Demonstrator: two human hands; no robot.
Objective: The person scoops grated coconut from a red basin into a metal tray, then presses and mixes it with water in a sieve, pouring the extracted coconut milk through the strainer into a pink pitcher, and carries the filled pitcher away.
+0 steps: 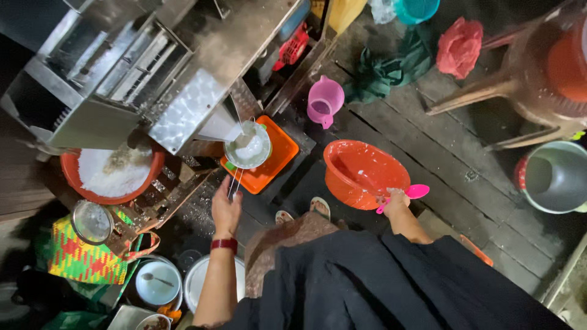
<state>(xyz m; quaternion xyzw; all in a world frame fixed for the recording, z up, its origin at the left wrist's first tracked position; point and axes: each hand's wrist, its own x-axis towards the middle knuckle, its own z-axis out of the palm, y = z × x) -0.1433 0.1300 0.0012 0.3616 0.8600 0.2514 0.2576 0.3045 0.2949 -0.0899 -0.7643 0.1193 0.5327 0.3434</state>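
Steel fills the 10 o'clock part of the view: a big metal machine (153, 73) with slatted trays and a chute that slopes down toward the middle. At 9 o'clock below it sits a red basin (113, 174) heaped with white shredded flakes. Toward 3 o'clock a grey metal pot (553, 177) stands on the dark plank floor (446, 153), with a brown stool (520, 79) above it at 2 o'clock. Right of centre is an orange bowl (361, 171), tilted, its rim pinched by the right hand (397, 198), which also grips a pink spoon (413, 192) lying against the bowl's edge. Just left of centre an orange square tub (278, 162) rests under the chute's mouth, and a round mesh strainer (247, 146) holding white pulp sits over it. The left hand (226, 211), a red band at the wrist, is closed on the strainer's thin wire handle from 6 o'clock. A pink jug (324, 101) stands at 12 o'clock, well apart from both hands. At 8 o'clock lie a woven bag (79, 253) and a second small sieve (92, 221)
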